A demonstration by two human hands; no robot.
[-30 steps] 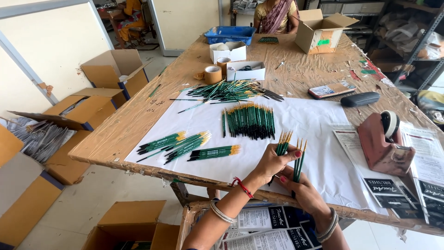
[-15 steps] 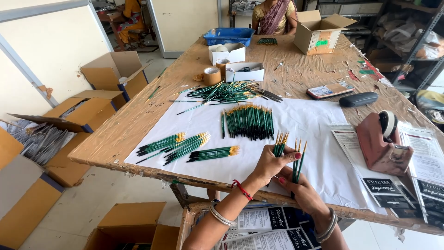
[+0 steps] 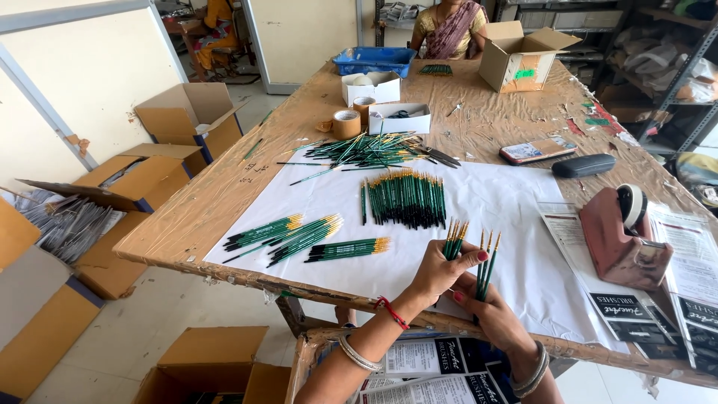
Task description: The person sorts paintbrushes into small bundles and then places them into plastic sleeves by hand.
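At lower centre, the left hand (image 3: 437, 273) pinches a bunch of brushes (image 3: 454, 239) and the right hand (image 3: 490, 314) clasps several more (image 3: 486, 262) upright; either loose grip could spill them onto the white paper (image 3: 523, 217).

A pink tape dispenser (image 3: 618, 238) stands on the right of the wooden table (image 3: 224, 194), on printed sheets (image 3: 692, 258). Farther back lie a phone (image 3: 538, 150) and a dark case (image 3: 583, 165), just beside each other. Two rolls of brown tape (image 3: 347, 124) sit near small white boxes (image 3: 400, 117), and beyond them a blue tray (image 3: 372, 60) and an open cardboard box (image 3: 516, 56). More cardboard boxes (image 3: 191, 116) stand on the floor at left.
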